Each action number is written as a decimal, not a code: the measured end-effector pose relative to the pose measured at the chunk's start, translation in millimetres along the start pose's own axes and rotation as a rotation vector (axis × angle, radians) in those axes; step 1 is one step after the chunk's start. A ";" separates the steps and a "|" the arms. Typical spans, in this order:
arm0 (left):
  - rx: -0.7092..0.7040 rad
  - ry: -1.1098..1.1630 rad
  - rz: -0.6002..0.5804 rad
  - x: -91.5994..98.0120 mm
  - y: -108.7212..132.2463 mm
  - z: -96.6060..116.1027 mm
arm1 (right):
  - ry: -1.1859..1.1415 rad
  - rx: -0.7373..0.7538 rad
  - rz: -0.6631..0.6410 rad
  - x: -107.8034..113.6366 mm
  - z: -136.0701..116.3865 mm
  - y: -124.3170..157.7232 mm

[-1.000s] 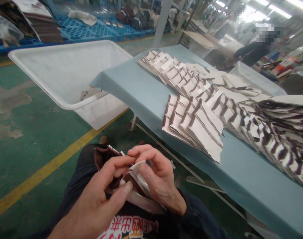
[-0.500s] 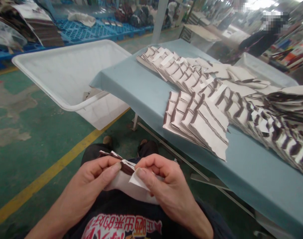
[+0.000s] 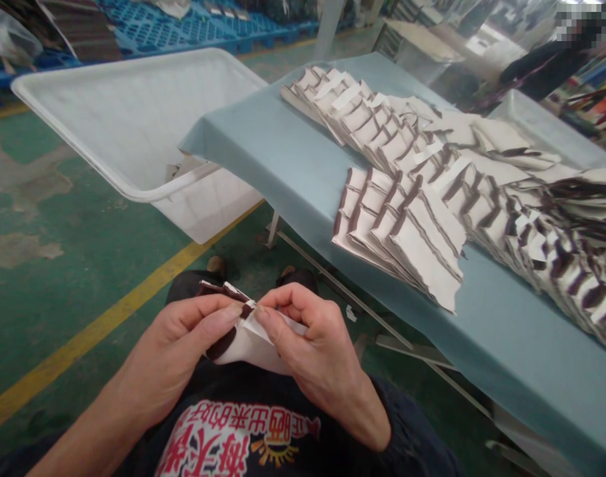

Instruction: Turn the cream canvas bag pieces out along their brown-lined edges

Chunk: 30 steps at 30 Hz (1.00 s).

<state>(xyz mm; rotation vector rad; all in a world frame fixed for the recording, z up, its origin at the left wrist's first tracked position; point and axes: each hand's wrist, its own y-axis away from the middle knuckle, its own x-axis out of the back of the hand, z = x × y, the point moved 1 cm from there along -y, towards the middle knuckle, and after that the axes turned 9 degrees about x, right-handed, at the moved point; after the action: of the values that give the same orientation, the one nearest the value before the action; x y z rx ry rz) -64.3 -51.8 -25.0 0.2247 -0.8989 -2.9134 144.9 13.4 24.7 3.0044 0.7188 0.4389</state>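
Holding a small piece of cloth (image 3: 263, 356), pale with dark brown edging (image 3: 221, 344), just above the lap, near the body and off the surface (image 3: 253, 142). Clamped on it with both hands, set close together at the upper edge, thumbs on top and fingers curled behind. Pinched by the left hand (image 3: 186, 338) at the far edge and by the right hand (image 3: 323, 358) just beside, over a white strip (image 3: 252, 324); hard to tell as loose slip or folded part of the cloth. Probably gripped in two facing pinches to steady one side while working the other, and held low perhaps for a close view.

Spread on the surface, near its front edge and to the right of the hands, with a small fan of similar pieces (image 3: 427, 246), lying flat and overlapping, perhaps so as to leave each edge exposed. Lined behind with a long row of pieces (image 3: 363, 126), tightly overlapped, probably to save room. Topped here and there with white slips (image 3: 347, 97), perhaps to mark off groups. Bounded at the left end by a white bin (image 3: 203, 215), perhaps placed there for easy reach from the surface.
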 end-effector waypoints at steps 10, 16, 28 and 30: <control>-0.018 0.006 0.012 4.6 -0.8 -3.5 | 0.092 0.072 0.012 -10.0 5.0 -4.1; -0.029 -0.006 0.020 4.7 -1.1 -3.4 | 0.188 0.200 0.062 -17.5 11.9 -1.8; -0.026 -0.001 0.006 12.3 1.9 -7.9 | 0.338 0.373 0.093 -22.9 13.5 -1.9; -0.039 -0.005 0.028 11.9 2.0 -7.1 | 0.380 0.410 0.098 -23.0 13.5 -1.3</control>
<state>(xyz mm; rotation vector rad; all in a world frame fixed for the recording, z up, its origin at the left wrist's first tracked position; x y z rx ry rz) -74.7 -58.8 -31.1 0.2003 -0.8377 -2.9045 128.4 4.9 5.6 3.3889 0.7627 1.0013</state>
